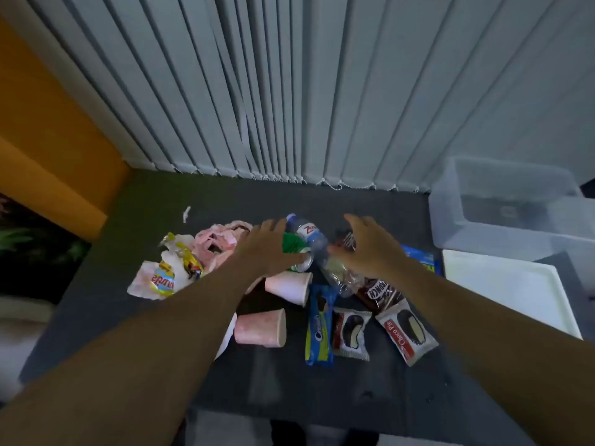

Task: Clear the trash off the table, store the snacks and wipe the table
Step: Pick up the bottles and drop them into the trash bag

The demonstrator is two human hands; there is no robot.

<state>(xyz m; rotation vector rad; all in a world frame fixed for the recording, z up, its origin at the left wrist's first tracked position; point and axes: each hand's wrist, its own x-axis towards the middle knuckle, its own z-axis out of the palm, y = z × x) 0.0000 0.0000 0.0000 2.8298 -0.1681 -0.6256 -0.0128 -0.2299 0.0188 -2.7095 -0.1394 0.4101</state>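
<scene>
A dark table [145, 201] holds a heap of litter and snacks. My left hand [267, 249] lies over a green can [294, 246], fingers spread, next to a crushed plastic water bottle [310, 235]. My right hand [363, 246] hovers open over the bottle's lower part and a dark wrapper [346, 239]. Two pink paper cups [262, 328] [289, 286] lie on their sides. Crumpled pink napkins and wrappers [180, 268] pile up at the left. In front lie an Oreo pack [318, 326], two Choco Pie packs [407, 331] [351, 333] and a Crunch bar [380, 291].
A clear plastic bin [502, 233] stands at the back right, with a white lid or tray [508, 288] in front of it. Vertical blinds [289, 91] hang behind the table. A blue snack pack [421, 259] lies beside the tray. A paper scrap [186, 214] lies at the back left.
</scene>
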